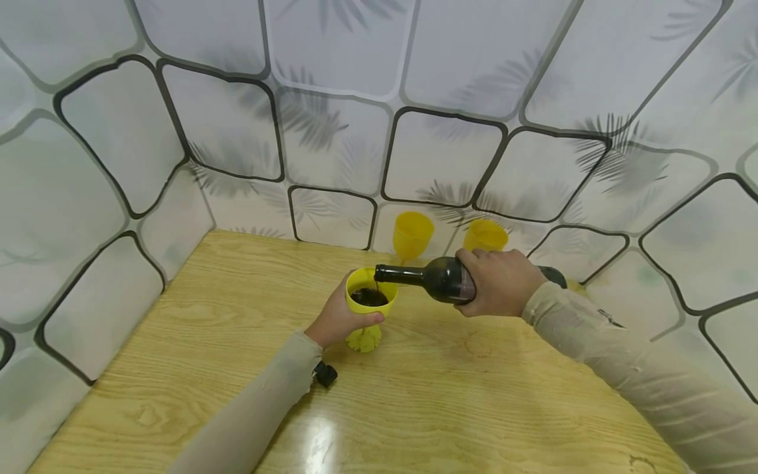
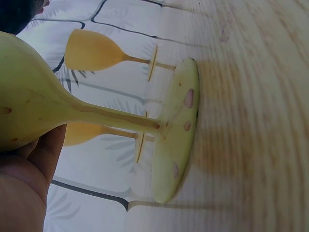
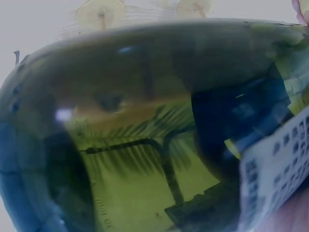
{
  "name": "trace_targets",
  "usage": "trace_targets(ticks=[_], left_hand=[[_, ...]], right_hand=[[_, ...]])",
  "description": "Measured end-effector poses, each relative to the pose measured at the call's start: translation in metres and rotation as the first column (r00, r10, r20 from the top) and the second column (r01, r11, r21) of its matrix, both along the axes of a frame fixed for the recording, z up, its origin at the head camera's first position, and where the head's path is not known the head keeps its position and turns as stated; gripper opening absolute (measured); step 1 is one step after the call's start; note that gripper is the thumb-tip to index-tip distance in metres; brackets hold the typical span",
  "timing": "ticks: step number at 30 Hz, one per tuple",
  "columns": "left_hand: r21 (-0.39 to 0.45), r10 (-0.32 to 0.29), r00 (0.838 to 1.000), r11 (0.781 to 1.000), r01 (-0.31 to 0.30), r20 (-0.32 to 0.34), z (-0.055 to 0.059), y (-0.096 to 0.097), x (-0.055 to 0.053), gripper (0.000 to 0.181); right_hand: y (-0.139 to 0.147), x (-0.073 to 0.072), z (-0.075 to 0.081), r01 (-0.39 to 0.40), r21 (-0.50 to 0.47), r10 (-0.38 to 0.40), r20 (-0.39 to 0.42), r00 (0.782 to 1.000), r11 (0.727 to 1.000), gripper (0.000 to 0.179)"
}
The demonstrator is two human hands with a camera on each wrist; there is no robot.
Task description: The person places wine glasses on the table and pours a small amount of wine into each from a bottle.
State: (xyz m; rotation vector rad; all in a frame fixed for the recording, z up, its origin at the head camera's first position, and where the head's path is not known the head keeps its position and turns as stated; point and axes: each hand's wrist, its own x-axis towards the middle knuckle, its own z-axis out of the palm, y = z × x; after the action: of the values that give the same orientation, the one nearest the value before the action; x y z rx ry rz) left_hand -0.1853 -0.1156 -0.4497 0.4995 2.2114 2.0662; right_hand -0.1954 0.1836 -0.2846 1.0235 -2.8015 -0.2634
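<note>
My left hand (image 1: 342, 317) holds a yellow goblet (image 1: 364, 339) by its bowl, thumb across the near side. The goblet stands upright with dark liquid (image 1: 370, 297) inside. In the left wrist view its stem and stained foot (image 2: 176, 135) show at the tabletop. My right hand (image 1: 499, 282) grips a dark green wine bottle (image 1: 441, 271) round its body, tipped almost level. The bottle's mouth is over the goblet's rim, and a thin dark stream runs down from it. The bottle's glass and white label (image 3: 275, 174) fill most of the right wrist view.
Two more yellow goblets, one (image 1: 412, 232) behind the bottle neck and another (image 1: 485, 235) behind my right hand, stand by the patterned wall (image 1: 331, 145). A small black object (image 1: 325, 374) shows beside my left cuff. The wooden table (image 1: 195, 342) meets walls at the left and back.
</note>
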Motion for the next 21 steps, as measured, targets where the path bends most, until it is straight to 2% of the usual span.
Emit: trace_targets(ticks=[21], left_hand=[[-0.017,0.002,1.0,1.0,-0.002,0.004,0.0015,-0.0005,0.0015,0.084]], right_hand=[[-0.0002,0.0029,0.0007,0.015,0.006,-0.015,0.017,1.0,1.0,0.061]])
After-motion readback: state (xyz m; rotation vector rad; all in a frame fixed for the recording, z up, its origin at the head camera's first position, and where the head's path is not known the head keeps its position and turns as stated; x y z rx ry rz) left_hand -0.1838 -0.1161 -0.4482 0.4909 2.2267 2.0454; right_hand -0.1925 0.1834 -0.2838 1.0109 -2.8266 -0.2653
